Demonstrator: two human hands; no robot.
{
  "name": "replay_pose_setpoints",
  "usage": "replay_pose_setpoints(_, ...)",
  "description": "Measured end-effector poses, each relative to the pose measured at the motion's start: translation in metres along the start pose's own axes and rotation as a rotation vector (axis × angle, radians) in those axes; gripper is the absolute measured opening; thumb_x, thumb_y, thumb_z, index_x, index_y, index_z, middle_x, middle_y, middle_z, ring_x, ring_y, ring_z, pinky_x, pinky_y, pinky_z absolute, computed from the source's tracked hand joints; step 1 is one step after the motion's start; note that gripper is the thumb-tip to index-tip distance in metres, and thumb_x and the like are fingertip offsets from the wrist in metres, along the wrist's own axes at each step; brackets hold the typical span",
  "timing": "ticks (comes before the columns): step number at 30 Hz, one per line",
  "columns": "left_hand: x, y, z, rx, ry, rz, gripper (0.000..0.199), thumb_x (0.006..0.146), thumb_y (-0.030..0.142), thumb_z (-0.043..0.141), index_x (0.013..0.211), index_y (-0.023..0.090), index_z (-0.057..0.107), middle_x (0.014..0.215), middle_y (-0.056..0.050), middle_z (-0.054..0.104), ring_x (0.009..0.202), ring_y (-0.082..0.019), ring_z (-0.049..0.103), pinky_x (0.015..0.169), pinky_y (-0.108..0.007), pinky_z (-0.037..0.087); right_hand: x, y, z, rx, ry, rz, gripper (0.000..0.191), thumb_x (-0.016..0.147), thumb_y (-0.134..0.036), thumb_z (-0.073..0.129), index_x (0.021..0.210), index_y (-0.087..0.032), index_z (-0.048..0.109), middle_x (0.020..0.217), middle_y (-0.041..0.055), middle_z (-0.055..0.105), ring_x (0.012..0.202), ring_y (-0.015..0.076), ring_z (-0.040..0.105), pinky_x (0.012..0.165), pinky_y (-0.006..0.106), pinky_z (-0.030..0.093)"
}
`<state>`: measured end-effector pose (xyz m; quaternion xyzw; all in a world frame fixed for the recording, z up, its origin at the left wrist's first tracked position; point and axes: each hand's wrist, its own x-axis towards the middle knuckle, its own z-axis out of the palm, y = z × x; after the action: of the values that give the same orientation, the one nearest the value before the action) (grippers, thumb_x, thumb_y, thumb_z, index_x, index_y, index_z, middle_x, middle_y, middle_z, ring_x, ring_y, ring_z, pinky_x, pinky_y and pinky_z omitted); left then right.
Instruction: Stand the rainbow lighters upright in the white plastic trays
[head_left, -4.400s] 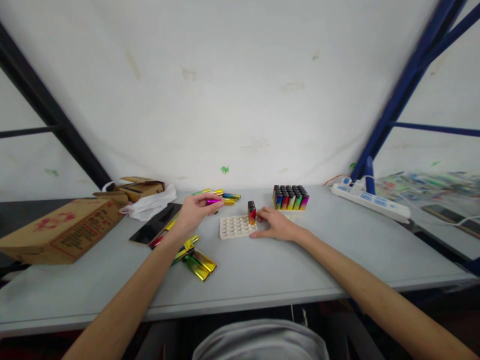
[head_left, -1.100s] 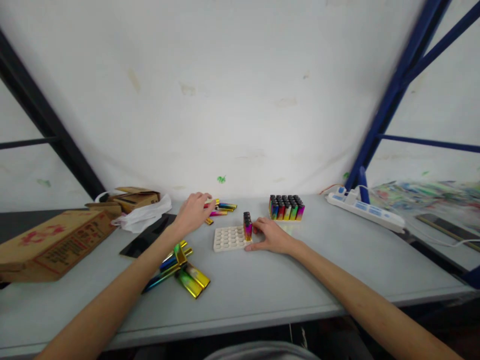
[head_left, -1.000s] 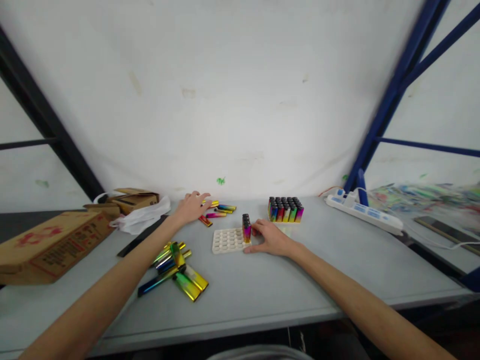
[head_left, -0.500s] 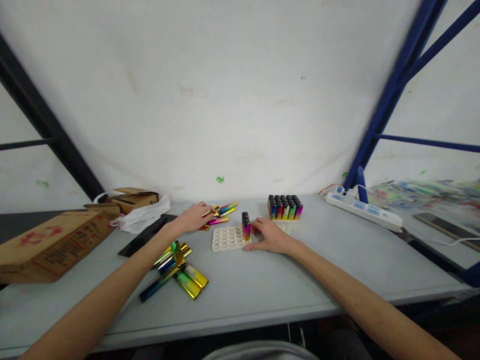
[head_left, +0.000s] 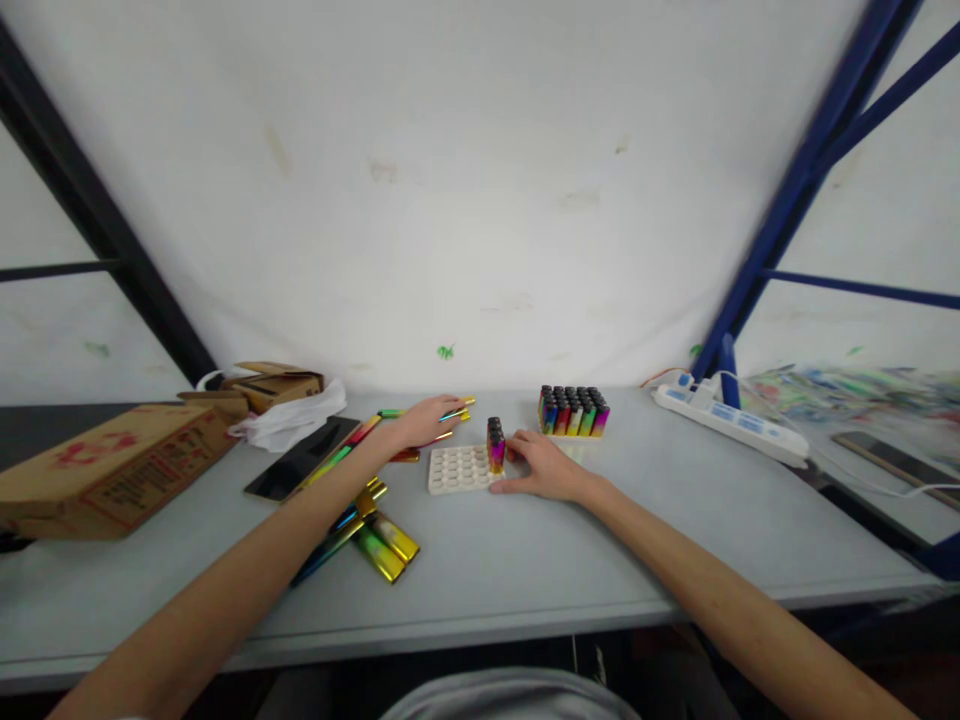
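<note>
My left hand (head_left: 429,421) reaches over a loose group of shiny multicoloured lighters (head_left: 466,402), fingers stretched out and touching or just above them. It hides part of the group. My right hand (head_left: 546,466) is curled round the right end of a white tray with rows of holes (head_left: 457,470), thumb at the front corner and fingers behind. At that end a short row of purple-and-gold lighters with black tops (head_left: 496,446) stands upright in the tray. More gold, green and blue lighters (head_left: 386,548) lie in a pile beside my left forearm.
A full block of upright lighters (head_left: 574,412) stands at the back right. Further right are a white power strip (head_left: 731,420) and a phone (head_left: 900,465). Cardboard boxes (head_left: 120,465), a white plastic bag (head_left: 296,415) and a dark flat device (head_left: 304,460) occupy the left.
My left hand has moved right and forward across the loose lighters, uncovering some behind the wrist. The right hand stays at the tray's end. The view has shifted slightly.
</note>
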<state>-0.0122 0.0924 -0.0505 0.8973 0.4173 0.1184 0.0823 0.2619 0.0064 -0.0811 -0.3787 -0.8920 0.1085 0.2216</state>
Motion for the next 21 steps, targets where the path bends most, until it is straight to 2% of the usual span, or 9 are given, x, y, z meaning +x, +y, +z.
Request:
replay_pose_setpoints(3, -0.018, -0.008, -0.007, 0.006, 0.038, 0.016, 0.046, 0.096, 0.041, 0.048, 0.131, 0.018, 0.068, 0.137, -0.015, 0.065, 0.124, -0.028, 0.06, 0.111, -0.038, 0.04, 0.001, -0.001, -0.001, -0.001, -0.004, -0.006, 0.061, 0.079, -0.069, 0.074, 0.104, -0.014, 0.067, 0.092, 0.0071, 0.06, 0.082, 0.0212, 0.055, 0.074, 0.031, 0.043)
replay_pose_setpoints(6, -0.035, -0.011, -0.015, 0.008, 0.052, -0.049, 0.043, 0.093, 0.044, 0.054, 0.123, 0.018, 0.071, 0.126, -0.014, 0.07, 0.116, -0.028, 0.064, 0.105, -0.038, 0.045, 0.001, -0.002, -0.002, 0.013, -0.007, -0.006, 0.06, 0.079, -0.068, 0.075, 0.105, -0.014, 0.067, 0.091, 0.0062, 0.059, 0.08, 0.0202, 0.054, 0.072, 0.03, 0.042)
replay_pose_setpoints(14, -0.067, 0.003, -0.027, 0.033, 0.065, -0.079, 0.042, 0.092, 0.047, 0.052, 0.113, 0.016, 0.072, 0.116, -0.013, 0.074, 0.107, -0.029, 0.067, 0.1, -0.043, 0.049, 0.001, -0.001, -0.002, 0.016, -0.001, -0.025, 0.059, 0.079, -0.066, 0.076, 0.103, -0.013, 0.067, 0.091, 0.0069, 0.06, 0.081, 0.0207, 0.055, 0.073, 0.03, 0.042)
replay_pose_setpoints(18, -0.114, 0.02, -0.042, 0.037, 0.123, -0.08, 0.046, 0.095, 0.052, 0.048, 0.119, 0.019, 0.071, 0.127, -0.012, 0.07, 0.119, -0.028, 0.062, 0.107, -0.041, 0.046, 0.001, -0.001, -0.002, 0.006, -0.005, -0.028, 0.06, 0.079, -0.067, 0.076, 0.104, -0.013, 0.067, 0.092, 0.0071, 0.06, 0.082, 0.0208, 0.055, 0.073, 0.03, 0.041)
replay_pose_setpoints(20, -0.147, 0.028, -0.052, 0.077, 0.136, -0.146, 0.049, 0.088, 0.059, 0.056, 0.116, 0.022, 0.074, 0.129, -0.011, 0.068, 0.121, -0.03, 0.061, 0.107, -0.041, 0.046, 0.001, 0.0, -0.002, 0.007, 0.0, -0.032, 0.06, 0.079, -0.067, 0.075, 0.104, -0.013, 0.066, 0.092, 0.007, 0.06, 0.082, 0.0207, 0.054, 0.072, 0.03, 0.041)
replay_pose_setpoints(21, -0.164, 0.032, -0.055, 0.09, 0.148, -0.193, 0.048, 0.083, 0.061, 0.061, 0.11, 0.024, 0.076, 0.124, -0.01, 0.071, 0.115, -0.03, 0.064, 0.102, -0.04, 0.049, 0.001, 0.0, -0.002, 0.007, 0.0, -0.034, 0.06, 0.08, -0.067, 0.075, 0.103, -0.013, 0.066, 0.091, 0.0068, 0.059, 0.081, 0.0206, 0.054, 0.072, 0.03, 0.041)
